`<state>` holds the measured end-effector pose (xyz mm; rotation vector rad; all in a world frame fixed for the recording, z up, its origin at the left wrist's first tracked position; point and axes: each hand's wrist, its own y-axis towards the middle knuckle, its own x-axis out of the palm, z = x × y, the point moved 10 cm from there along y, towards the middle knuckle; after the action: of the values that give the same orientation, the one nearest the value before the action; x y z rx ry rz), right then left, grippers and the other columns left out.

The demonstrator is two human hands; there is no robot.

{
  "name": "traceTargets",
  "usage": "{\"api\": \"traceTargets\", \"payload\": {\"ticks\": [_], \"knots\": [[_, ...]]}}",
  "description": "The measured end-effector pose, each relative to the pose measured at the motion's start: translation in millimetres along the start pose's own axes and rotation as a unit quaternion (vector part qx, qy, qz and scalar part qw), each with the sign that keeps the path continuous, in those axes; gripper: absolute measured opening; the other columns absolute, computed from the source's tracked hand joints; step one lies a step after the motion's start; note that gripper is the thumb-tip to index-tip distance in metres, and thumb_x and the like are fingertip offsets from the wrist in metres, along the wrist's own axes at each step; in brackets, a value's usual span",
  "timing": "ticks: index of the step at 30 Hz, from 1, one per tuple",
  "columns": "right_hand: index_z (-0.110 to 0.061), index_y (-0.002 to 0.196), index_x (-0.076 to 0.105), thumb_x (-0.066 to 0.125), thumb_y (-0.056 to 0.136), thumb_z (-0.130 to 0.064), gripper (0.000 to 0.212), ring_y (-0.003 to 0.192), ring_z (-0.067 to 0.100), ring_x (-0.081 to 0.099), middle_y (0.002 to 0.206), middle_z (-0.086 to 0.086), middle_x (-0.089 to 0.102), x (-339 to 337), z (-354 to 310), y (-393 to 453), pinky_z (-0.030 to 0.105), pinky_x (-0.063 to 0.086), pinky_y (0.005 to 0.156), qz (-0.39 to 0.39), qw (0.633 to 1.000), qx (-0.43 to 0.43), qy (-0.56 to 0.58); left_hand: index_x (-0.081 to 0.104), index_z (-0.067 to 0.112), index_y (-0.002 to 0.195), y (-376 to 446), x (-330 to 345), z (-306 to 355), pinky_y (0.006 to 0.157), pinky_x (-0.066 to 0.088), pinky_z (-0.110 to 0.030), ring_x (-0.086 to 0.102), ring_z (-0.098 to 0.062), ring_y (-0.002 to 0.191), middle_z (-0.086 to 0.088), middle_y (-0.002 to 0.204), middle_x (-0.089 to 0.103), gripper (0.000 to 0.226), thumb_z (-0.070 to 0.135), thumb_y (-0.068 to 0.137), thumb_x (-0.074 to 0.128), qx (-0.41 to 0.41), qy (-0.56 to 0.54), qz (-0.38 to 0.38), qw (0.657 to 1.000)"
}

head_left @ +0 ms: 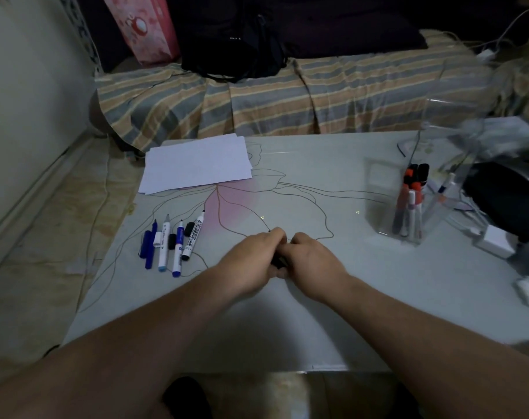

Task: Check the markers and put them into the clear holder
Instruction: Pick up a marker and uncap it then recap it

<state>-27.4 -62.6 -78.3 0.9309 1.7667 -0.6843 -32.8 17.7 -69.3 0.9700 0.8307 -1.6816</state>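
Currently both hands, left hand (pixel 257 258) and right hand (pixel 310 257), are gripping one dark marker (pixel 277 261) at table (pixel 317 313) centre. Light, rigid, slick barrel, likely; pinching mid-barrel looks best for dropping into holder (pixel 408 201).

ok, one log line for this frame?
left hand + right hand: both grip dark marker | loose markers left | clear holder partly filled

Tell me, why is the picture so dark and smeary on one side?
Head view: the room light is dim, so the hands and the markers on the table look dull; the right edge, by the clear holder, is smeared with blur; the wide lens bends the edges.
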Motion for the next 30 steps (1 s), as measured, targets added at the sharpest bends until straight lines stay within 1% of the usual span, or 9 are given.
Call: {"api": "traceTargets", "payload": {"ticks": [3,8,13,16,20,22,25,28,30], "knots": [[-0.037,0.114,0.069,0.066,0.089,-0.029,0.026,0.084,0.028,0.057,0.091,0.000,0.042,0,8,1,0.033,0.049,0.074,-0.008,1.000,0.019,0.008,0.046,0.027,0.116,1,0,-2,0.073,0.047,-0.035,0.057,-0.020,0.088,0.005,0.099,0.059,0.049,0.035,0.081,0.078,0.000,-0.009,-0.007,1.000],[-0.037,0.106,0.073,0.068,0.087,-0.022,0.024,0.082,0.027,0.052,0.091,-0.001,0.044,-1,17,-2,0.036,0.051,0.078,-0.029,0.999,0.034,0.020,0.051,0.026,0.108,3,5,-3,0.078,0.047,-0.037,0.058,-0.021,0.095,0.005,0.100,0.060,0.037,0.010,0.082,0.071,-0.002,0.032,-0.039,0.999],[-0.028,0.105,0.063,0.049,0.097,-0.023,0.017,0.097,0.030,0.056,0.097,0.002,0.049,-16,40,-8,0.033,0.044,0.081,-0.018,0.997,0.073,0.024,0.072,0.035,0.100,5,-4,-12,0.076,0.043,-0.009,0.061,0.004,0.086,0.016,0.095,0.065,0.032,0.008,0.083,0.069,-0.021,-0.087,-0.023,0.996],[-0.020,0.101,0.053,0.044,0.096,-0.021,0.011,0.093,0.033,0.054,0.099,0.011,0.058,-28,57,-13,0.036,0.044,0.076,-0.011,0.993,0.109,0.048,0.076,0.030,0.095,2,-5,-21,0.082,0.056,-0.019,0.071,-0.004,0.086,0.008,0.091,0.076,0.032,0.001,0.086,0.065,-0.057,-0.209,-0.011,0.976],[-0.018,0.106,0.042,0.048,0.089,-0.013,0.018,0.092,0.033,0.052,0.101,0.009,0.056,-35,66,-17,0.040,0.043,0.075,-0.003,0.990,0.122,0.068,0.076,0.030,0.093,2,-5,-24,0.084,0.059,-0.026,0.075,-0.016,0.088,0.001,0.090,0.076,0.038,-0.005,0.087,0.063,-0.072,-0.243,-0.003,0.967],[-0.017,0.106,0.037,0.045,0.092,-0.013,0.017,0.088,0.032,0.048,0.100,0.006,0.053,-44,65,-18,0.039,0.040,0.073,0.019,0.989,0.119,0.086,0.074,0.030,0.096,3,-8,-24,0.079,0.054,-0.017,0.071,-0.009,0.086,0.004,0.093,0.075,0.033,-0.001,0.088,0.065,-0.078,-0.222,0.000,0.972],[-0.021,0.113,0.036,0.040,0.098,-0.028,0.016,0.082,0.033,0.048,0.093,0.005,0.054,-65,63,-17,0.045,0.049,0.073,0.070,0.991,0.109,0.046,0.069,0.028,0.104,5,-21,-26,0.069,0.042,-0.007,0.061,-0.005,0.084,0.008,0.097,0.070,0.021,0.013,0.090,0.067,-0.072,-0.128,0.021,0.989],[-0.032,0.108,0.050,0.034,0.100,-0.054,0.028,0.090,0.032,0.059,0.086,-0.004,0.053,-74,53,-14,0.041,0.052,0.071,0.061,0.992,0.084,-0.065,0.069,0.025,0.117,8,-31,-25,0.075,0.039,-0.016,0.061,-0.016,0.100,0.002,0.111,0.070,0.026,0.018,0.092,0.065,-0.047,-0.028,0.037,0.998],[-0.031,0.101,0.058,0.037,0.098,-0.057,0.034,0.095,0.030,0.061,0.090,-0.002,0.058,-72,43,-13,0.037,0.048,0.068,0.047,0.991,0.055,-0.115,0.070,0.024,0.122,9,-33,-23,0.080,0.033,-0.017,0.060,-0.019,0.110,0.000,0.116,0.068,0.028,0.020,0.095,0.063,-0.026,0.016,0.042,0.999]]}}
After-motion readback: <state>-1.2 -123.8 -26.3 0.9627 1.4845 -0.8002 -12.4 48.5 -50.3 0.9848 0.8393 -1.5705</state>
